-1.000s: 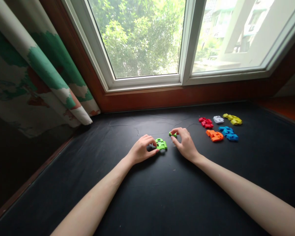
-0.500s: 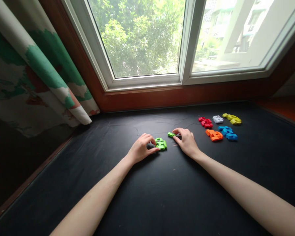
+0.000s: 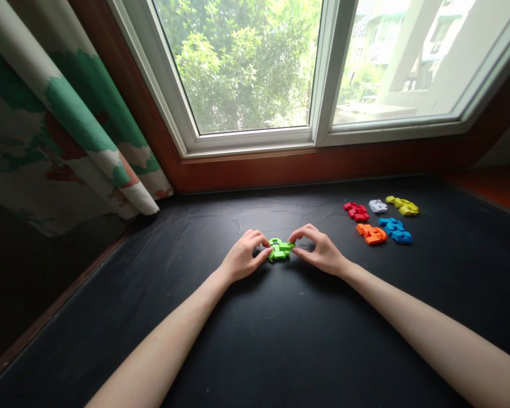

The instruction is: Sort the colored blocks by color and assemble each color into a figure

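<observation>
On the black tabletop (image 3: 255,328) lies a bright green plastic toy (image 3: 279,256) made of chunky jointed blocks. My left hand (image 3: 247,256) is closed at its left side, thumb and fingertips against the edge. From the right, my right hand (image 3: 318,249) pinches the end of a small green plastic piece (image 3: 287,246) between thumb and forefinger. That piece overlaps the toy's upper right part. Whether the two are joined I cannot tell. The fingertips hide some of the edges.
To the right lie similar block toys: red (image 3: 357,212), white (image 3: 378,206), yellow (image 3: 403,205), orange (image 3: 371,233) and blue (image 3: 395,230). A window (image 3: 246,144) stands behind the table, and a patterned curtain (image 3: 89,124) hangs at the left.
My right hand has moved left and slightly down, bringing the small green piece onto the green toy. My left hand has stayed at the toy's left side.
</observation>
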{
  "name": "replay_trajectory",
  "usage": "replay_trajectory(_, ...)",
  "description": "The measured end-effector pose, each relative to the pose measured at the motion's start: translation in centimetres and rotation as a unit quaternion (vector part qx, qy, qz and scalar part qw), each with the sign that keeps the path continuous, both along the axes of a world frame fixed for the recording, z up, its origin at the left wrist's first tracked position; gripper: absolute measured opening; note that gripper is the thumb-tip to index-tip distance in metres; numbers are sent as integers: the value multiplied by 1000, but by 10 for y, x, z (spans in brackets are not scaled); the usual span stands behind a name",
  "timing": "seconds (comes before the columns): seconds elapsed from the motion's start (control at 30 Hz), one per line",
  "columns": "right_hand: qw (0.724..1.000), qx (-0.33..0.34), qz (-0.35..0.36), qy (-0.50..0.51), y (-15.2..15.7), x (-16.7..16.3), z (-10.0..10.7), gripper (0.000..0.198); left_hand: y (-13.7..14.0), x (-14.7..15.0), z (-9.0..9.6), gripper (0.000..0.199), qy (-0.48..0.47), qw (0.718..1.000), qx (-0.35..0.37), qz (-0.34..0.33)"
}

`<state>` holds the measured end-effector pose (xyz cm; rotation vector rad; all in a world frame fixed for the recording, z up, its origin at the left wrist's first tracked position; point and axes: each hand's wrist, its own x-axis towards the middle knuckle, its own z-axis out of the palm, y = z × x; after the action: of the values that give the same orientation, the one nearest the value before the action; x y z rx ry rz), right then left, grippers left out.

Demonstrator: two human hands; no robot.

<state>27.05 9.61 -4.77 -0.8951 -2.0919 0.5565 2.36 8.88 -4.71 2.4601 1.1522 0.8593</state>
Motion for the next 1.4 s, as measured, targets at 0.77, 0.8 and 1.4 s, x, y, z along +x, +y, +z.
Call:
replay_trajectory(0.77,981,121,25,-147,-4,-7,-5,9,-1,1,6,23,-16,995,-61,-79)
replay_trajectory(0.8,982,121,20,-146,-4,-7,-5,10,-1,1,5,24,-21,995,-65,-79)
replay_trajectory(1.4,994,24,13,-103,2,-10,-16,38,6,2,-7,34,-98,987,-111,-65)
